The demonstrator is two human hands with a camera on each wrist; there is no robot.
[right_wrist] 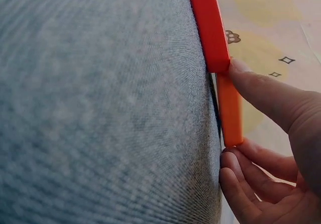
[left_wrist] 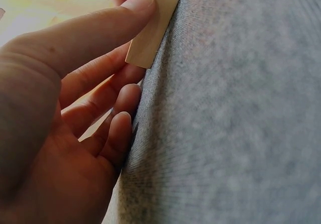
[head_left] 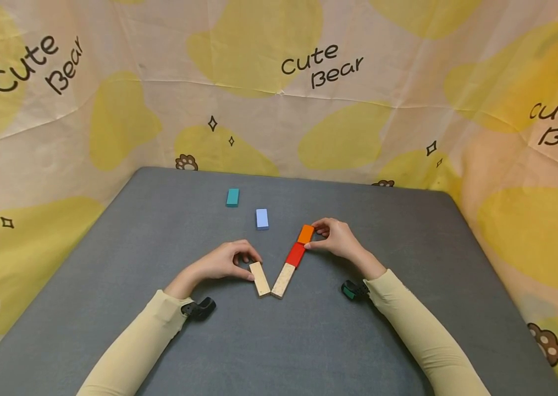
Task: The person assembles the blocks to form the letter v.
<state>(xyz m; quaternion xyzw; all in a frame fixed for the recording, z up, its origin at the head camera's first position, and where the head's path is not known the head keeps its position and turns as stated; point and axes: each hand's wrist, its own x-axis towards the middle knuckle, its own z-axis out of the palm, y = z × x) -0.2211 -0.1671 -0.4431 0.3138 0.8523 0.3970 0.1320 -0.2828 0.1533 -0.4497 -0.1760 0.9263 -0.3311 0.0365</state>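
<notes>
My left hand (head_left: 225,260) pinches a plain wooden block (head_left: 260,279) between thumb and fingers; the thumb (left_wrist: 140,3) lies along its face in the left wrist view. The near end of that block meets a second wooden block (head_left: 283,280), so the two form a V. From there a red block (head_left: 296,255) and an orange block (head_left: 305,234) continue the slanting row up to the right. My right hand (head_left: 338,240) grips the orange block (right_wrist: 231,111), thumb (right_wrist: 243,68) at its joint with the red one and fingertips at its far end.
A teal block (head_left: 232,197) and a light blue block (head_left: 261,219) lie farther back on the grey table (head_left: 279,346). Behind and beside the table hangs a printed cloth (head_left: 279,132). Each wrist carries a black strap device, such as the left one (head_left: 199,309).
</notes>
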